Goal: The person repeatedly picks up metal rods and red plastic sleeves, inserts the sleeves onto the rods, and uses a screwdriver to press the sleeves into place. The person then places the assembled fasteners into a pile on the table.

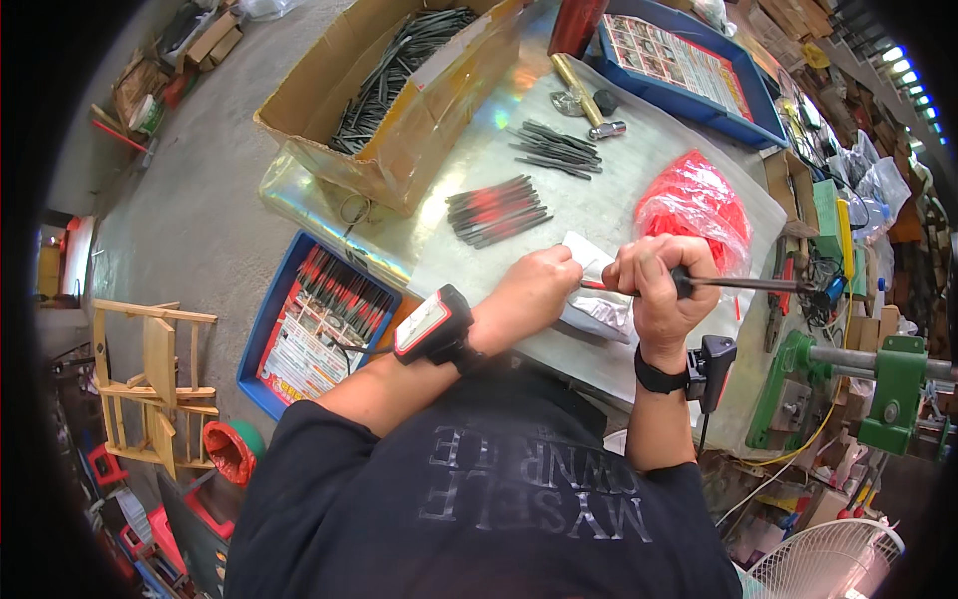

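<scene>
My left hand [539, 290] is closed in a pinch on a thin piece with a red part [595, 287] that reaches toward my other hand. My right hand [662, 285] is wrapped round a dark-handled tool with a long metal shaft [748, 285], which points off to the right; its exact kind does not show. Under both hands lies a white packet [601, 311]. Beyond my left hand sits a row of thin dark strips with red middles [499, 212]. Farther back is a pile of plain dark strips [559, 150].
A clear bag of red pieces [696, 205] stands beyond my right hand. Behind are a hammer [581, 92], a cardboard box [424, 135] of dark strips and a blue tray [763, 125]. Another blue tray [255, 384] is at left; a green vise [891, 384] is at right.
</scene>
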The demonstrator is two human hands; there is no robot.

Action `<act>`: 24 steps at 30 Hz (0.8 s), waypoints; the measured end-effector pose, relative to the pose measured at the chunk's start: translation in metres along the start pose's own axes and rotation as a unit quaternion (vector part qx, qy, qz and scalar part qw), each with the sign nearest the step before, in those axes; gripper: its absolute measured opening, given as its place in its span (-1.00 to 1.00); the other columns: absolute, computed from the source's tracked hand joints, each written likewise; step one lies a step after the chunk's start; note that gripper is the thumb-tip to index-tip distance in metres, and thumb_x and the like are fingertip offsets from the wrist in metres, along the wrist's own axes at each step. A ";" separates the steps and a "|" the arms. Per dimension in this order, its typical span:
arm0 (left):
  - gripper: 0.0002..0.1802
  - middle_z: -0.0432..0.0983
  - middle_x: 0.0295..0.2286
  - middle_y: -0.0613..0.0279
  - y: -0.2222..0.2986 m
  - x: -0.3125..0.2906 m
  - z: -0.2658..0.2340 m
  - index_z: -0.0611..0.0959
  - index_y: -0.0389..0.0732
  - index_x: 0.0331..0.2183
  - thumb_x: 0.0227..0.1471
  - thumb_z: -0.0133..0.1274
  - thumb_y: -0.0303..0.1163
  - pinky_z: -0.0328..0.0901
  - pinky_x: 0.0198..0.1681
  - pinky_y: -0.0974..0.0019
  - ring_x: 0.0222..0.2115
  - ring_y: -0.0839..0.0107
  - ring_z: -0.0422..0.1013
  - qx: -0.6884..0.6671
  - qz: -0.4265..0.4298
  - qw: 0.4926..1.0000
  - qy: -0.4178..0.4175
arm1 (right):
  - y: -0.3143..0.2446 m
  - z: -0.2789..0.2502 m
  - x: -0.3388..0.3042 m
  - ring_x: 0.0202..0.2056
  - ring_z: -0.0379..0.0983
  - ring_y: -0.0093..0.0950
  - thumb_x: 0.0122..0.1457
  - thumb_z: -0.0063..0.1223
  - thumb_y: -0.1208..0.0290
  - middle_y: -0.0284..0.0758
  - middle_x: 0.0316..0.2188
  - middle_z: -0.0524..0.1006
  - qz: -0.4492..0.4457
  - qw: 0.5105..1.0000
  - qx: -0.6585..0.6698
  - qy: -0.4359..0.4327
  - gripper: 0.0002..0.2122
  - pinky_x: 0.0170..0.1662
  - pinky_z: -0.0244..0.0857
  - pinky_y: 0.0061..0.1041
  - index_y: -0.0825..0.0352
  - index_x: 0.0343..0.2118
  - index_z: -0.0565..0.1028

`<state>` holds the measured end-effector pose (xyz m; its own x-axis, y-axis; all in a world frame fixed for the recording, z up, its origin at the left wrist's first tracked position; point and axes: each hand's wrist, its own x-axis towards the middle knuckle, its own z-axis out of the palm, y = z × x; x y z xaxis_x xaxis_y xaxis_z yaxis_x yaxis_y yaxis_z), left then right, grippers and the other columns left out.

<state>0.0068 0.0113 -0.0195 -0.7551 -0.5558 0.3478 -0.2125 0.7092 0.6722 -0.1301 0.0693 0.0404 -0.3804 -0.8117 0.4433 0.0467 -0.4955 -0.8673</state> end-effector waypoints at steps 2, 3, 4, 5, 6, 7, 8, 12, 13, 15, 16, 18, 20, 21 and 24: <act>-0.92 0.39 -0.51 0.07 0.000 0.001 0.002 0.50 -0.22 -0.46 -0.14 -0.04 -0.54 0.31 -0.40 0.18 -0.44 0.11 0.37 -0.005 -0.014 1.000 0.003 | 0.004 0.003 -0.001 -0.65 0.28 -0.65 0.03 -0.04 0.67 -0.37 -0.66 0.38 0.001 0.992 -0.124 -0.021 -0.91 -0.58 0.22 -0.64 0.38 -0.48 0.31; -0.93 0.38 -0.51 0.07 0.002 0.002 0.003 0.49 -0.23 -0.47 -0.14 -0.04 -0.54 0.30 -0.40 0.18 -0.44 0.11 0.37 -0.012 -0.014 1.000 0.013 | 0.010 0.007 0.002 -0.70 0.26 -0.60 0.07 -0.09 0.66 -0.34 -0.71 0.34 0.005 0.972 -0.230 -0.041 -0.91 -0.60 0.26 -0.59 0.37 -0.47 0.28; -0.95 0.38 -0.53 0.07 0.002 0.003 0.003 0.48 -0.24 -0.49 -0.16 -0.04 -0.55 0.30 -0.41 0.18 -0.46 0.11 0.37 -0.021 -0.014 1.000 0.018 | 0.011 0.007 0.000 -0.69 0.28 -0.60 0.07 -0.07 0.65 -0.37 -0.71 0.34 0.086 0.992 -0.096 -0.007 -0.92 -0.60 0.24 -0.62 0.36 -0.47 0.30; -0.95 0.38 -0.53 0.07 0.004 0.003 0.002 0.48 -0.24 -0.49 -0.16 -0.04 -0.55 0.30 -0.40 0.18 -0.46 0.11 0.37 -0.014 -0.014 1.000 0.016 | 0.014 0.008 0.000 -0.69 0.28 -0.64 0.06 -0.05 0.65 -0.38 -0.70 0.34 0.083 0.994 -0.074 0.001 -0.92 -0.61 0.21 -0.64 0.36 -0.46 0.30; -0.95 0.38 -0.53 0.07 0.005 0.003 0.001 0.48 -0.24 -0.50 -0.16 -0.04 -0.55 0.31 -0.40 0.18 -0.46 0.10 0.36 -0.007 -0.013 1.000 0.014 | 0.014 0.008 0.000 -0.69 0.28 -0.67 0.05 -0.03 0.65 -0.40 -0.70 0.35 0.085 0.995 -0.056 0.010 -0.91 -0.62 0.18 -0.67 0.36 -0.45 0.30; -0.94 0.38 -0.53 0.06 0.005 0.003 -0.002 0.49 -0.25 -0.50 -0.17 -0.04 -0.55 0.31 -0.40 0.18 -0.46 0.10 0.36 0.000 -0.017 1.000 0.004 | 0.014 0.006 -0.001 -0.69 0.28 -0.70 0.04 -0.02 0.65 -0.41 -0.69 0.35 0.074 0.997 -0.023 0.017 -0.90 -0.64 0.15 -0.70 0.36 -0.44 0.31; -0.95 0.38 -0.53 0.06 0.005 0.003 -0.005 0.49 -0.25 -0.50 -0.18 -0.03 -0.56 0.31 -0.40 0.17 -0.46 0.09 0.36 0.007 -0.014 1.000 0.025 | 0.012 0.002 -0.003 -0.70 0.29 -0.68 0.07 -0.05 0.64 -0.39 -0.69 0.37 0.057 0.998 -0.021 0.025 -0.92 -0.66 0.16 -0.70 0.36 -0.42 0.30; -0.95 0.39 -0.52 0.04 -0.007 -0.010 -0.033 0.51 -0.28 -0.52 -0.18 0.01 -0.58 0.30 -0.38 0.16 -0.44 0.05 0.37 0.021 -0.051 0.993 0.103 | -0.012 -0.023 -0.013 -0.66 0.34 -0.61 0.07 -0.06 0.59 -0.33 -0.66 0.41 0.081 0.991 -0.036 0.098 -0.92 -0.60 0.25 -0.66 0.38 -0.37 0.33; -0.95 0.40 -0.51 0.04 -0.015 -0.012 -0.043 0.52 -0.29 -0.51 -0.17 0.02 -0.58 0.30 -0.37 0.16 -0.44 0.05 0.37 0.032 -0.075 0.989 0.127 | -0.018 -0.029 -0.016 -0.62 0.36 -0.59 0.06 -0.09 0.61 -0.31 -0.61 0.43 0.090 0.988 -0.032 0.122 -0.89 -0.57 0.27 -0.65 0.39 -0.32 0.34; -0.96 0.42 -0.50 0.05 -0.032 -0.015 -0.061 0.54 -0.29 -0.49 -0.14 0.05 -0.56 0.29 -0.37 0.16 -0.43 0.06 0.38 0.072 -0.077 0.980 0.169 | -0.026 -0.042 -0.020 -0.54 0.38 -0.57 0.06 -0.12 0.61 -0.29 -0.53 0.43 0.102 0.985 -0.028 0.133 -0.84 -0.48 0.30 -0.64 0.41 -0.26 0.33; -0.96 0.42 -0.52 0.04 -0.039 -0.017 -0.067 0.55 -0.30 -0.51 -0.15 0.05 -0.56 0.29 -0.37 0.17 -0.44 0.07 0.39 0.092 -0.092 0.975 0.179 | -0.028 -0.047 -0.022 -0.48 0.39 -0.56 0.07 -0.14 0.59 -0.31 -0.48 0.41 0.088 0.987 -0.045 0.131 -0.80 -0.39 0.31 -0.61 0.43 -0.21 0.33; -0.97 0.41 -0.53 0.03 -0.048 -0.020 -0.073 0.55 -0.31 -0.52 -0.15 0.05 -0.56 0.29 -0.37 0.17 -0.45 0.07 0.39 0.102 -0.124 0.971 0.178 | -0.028 -0.057 -0.026 -0.46 0.38 -0.56 0.07 -0.14 0.58 -0.32 -0.48 0.40 0.118 0.977 -0.068 0.165 -0.79 -0.35 0.30 -0.59 0.44 -0.20 0.33; -0.97 0.41 -0.54 0.02 -0.055 -0.022 -0.077 0.55 -0.32 -0.52 -0.15 0.05 -0.57 0.29 -0.37 0.18 -0.46 0.07 0.38 0.111 -0.145 0.968 0.171 | -0.027 -0.066 -0.032 -0.46 0.38 -0.56 0.12 -0.12 0.52 -0.33 -0.48 0.39 0.136 0.966 -0.110 0.188 -0.78 -0.35 0.30 -0.58 0.45 -0.17 0.31; -0.96 0.41 -0.54 0.01 -0.057 -0.023 -0.077 0.55 -0.32 -0.52 -0.14 0.03 -0.56 0.29 -0.37 0.15 -0.45 0.04 0.38 0.108 -0.138 0.970 0.169 | -0.025 -0.071 -0.036 -0.47 0.38 -0.55 0.13 -0.12 0.50 -0.33 -0.49 0.39 0.142 0.962 -0.130 0.196 -0.77 -0.36 0.30 -0.58 0.45 -0.16 0.31; -0.95 0.41 -0.51 -0.01 -0.057 -0.022 -0.079 0.54 -0.32 -0.50 -0.13 0.02 -0.54 0.29 -0.35 0.12 -0.43 0.01 0.38 0.109 -0.150 0.970 0.157 | -0.023 -0.084 -0.049 -0.52 0.38 -0.55 0.20 -0.11 0.40 -0.36 -0.53 0.37 0.176 0.945 -0.178 0.211 -0.73 -0.40 0.30 -0.57 0.45 -0.11 0.28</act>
<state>0.0844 -0.0514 -0.0138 -0.4207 -0.8312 0.3635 -0.5454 0.5520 0.6307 -0.1897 0.1467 0.0200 -0.7368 -0.6743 0.0492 -0.0470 -0.0214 -0.9987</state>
